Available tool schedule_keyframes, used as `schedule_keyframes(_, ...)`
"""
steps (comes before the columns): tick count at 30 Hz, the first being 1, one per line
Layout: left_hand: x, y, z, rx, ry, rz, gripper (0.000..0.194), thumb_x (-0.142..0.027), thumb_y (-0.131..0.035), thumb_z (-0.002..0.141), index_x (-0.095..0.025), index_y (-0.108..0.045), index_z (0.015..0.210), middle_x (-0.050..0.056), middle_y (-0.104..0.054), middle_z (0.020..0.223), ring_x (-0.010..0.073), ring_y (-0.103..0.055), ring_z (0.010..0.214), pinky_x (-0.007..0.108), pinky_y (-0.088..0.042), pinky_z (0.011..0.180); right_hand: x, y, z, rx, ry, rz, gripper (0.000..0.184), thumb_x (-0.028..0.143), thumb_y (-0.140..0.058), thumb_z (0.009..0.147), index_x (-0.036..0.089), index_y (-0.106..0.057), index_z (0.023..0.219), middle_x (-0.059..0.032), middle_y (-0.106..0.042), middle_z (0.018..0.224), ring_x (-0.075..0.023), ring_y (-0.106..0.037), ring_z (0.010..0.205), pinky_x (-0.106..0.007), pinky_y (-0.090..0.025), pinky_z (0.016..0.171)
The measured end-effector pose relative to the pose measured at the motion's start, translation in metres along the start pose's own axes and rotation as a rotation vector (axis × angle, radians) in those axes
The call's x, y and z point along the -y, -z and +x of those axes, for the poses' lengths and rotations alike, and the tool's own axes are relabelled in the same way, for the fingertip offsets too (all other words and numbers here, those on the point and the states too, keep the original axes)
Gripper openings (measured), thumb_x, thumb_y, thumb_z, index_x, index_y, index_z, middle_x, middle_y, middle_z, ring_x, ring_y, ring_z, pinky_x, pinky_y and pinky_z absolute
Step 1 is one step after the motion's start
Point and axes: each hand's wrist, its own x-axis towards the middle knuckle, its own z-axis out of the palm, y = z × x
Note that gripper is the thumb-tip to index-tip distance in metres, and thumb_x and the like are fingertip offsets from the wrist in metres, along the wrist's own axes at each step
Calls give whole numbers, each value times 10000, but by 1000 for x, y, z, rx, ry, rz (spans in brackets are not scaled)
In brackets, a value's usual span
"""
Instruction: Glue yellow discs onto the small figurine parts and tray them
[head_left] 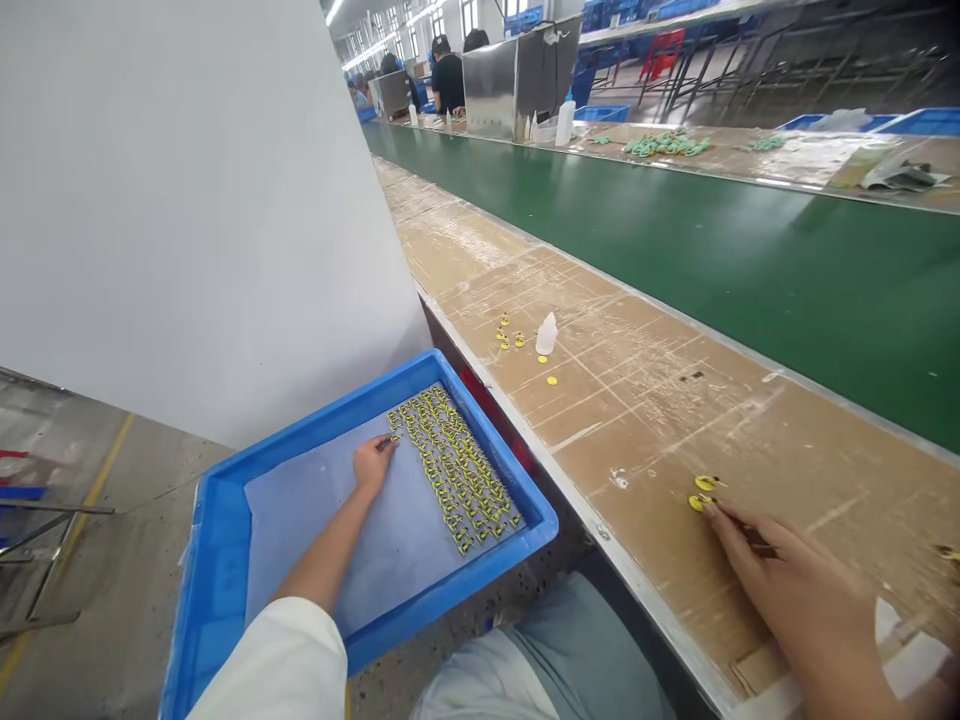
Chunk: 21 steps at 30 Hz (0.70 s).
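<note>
My left hand (pixel 373 463) is over the blue tray (pixel 217 560), its fingers pinched on a small yellow-and-black figure (pixel 396 438). Beside it, many like figures (pixel 457 465) stand in close rows on a grey-white sheet (pixel 322 520) lining the tray. On the workbench at the right, my right hand (pixel 780 570) has thumb and fingertips closed at a small figure with a round yellow base (pixel 698 503). Just beyond that one sits another yellow-based figure (pixel 706 482). Fine details of the figures are too small to make out.
On the cardboard-topped bench (pixel 600 420) stand a white squeeze bottle (pixel 547 334), yellow discs (pixel 552 380) and several small figures (pixel 505 342). A green conveyor belt (pixel 675 240) runs behind. A white panel (pixel 187 200) rises at left. People (pixel 448 80) sit farther off.
</note>
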Motion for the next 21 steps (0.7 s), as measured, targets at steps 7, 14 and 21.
schedule_keyframes(7,-3,-4,2,-19,-3,-38,315,-338,-602,926,-169,-612,1192,100,-637,1204,224,-643,1012,443,-550,863,1,0,0,-22,-72,9,456,619,-468,817,262,-750,790,-98,-781,853,-283,-735,767,-346,-466,493)
schedule_keyframes(14,-4,-5,4,-74,46,-58,334,-343,-605,924,-161,-602,1205,97,-644,1177,219,-651,979,436,-557,841,4,-1,1,-44,-93,14,446,622,-482,800,263,-747,793,-96,-776,802,-283,-737,753,-339,-458,486)
schedule_keyframes(21,-6,-7,7,-71,70,-59,335,-342,-610,921,-156,-602,1199,97,-639,1176,224,-647,986,438,-557,836,0,-3,-2,-62,-125,-16,471,640,-474,804,260,-751,805,-110,-777,843,-273,-738,781,-332,-450,486)
